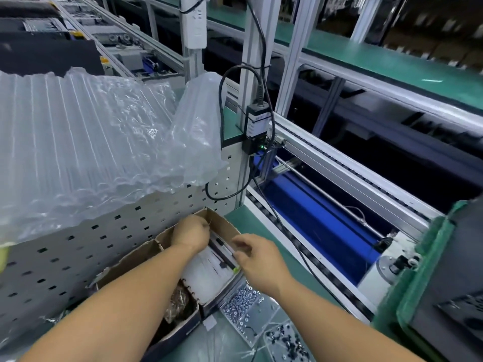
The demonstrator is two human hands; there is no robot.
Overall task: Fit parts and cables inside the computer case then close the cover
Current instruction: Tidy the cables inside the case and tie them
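A cardboard box [224,222] at the foot of the perforated panel holds a bundle of white cable ties [209,273] and a few dark pens. My left hand [192,232] reaches into the far end of the box, its curled fingers pinching a thin white tie. My right hand [258,254] hovers at the box's right edge. Its curled fingertips touch the bundle, and I cannot tell whether they grip anything. The dark computer case [454,278] sits on a green tray [407,288] at the right edge, only partly in view.
A second cardboard box [183,333] with bagged parts lies nearer to me. Clear trays of screws [241,303] and small black parts [285,340] sit on the green mat. Inflated air-cushion wrap [86,142] covers the perforated panel [104,246]. A scanner [257,131] hangs on the post beside the conveyor rail [339,176].
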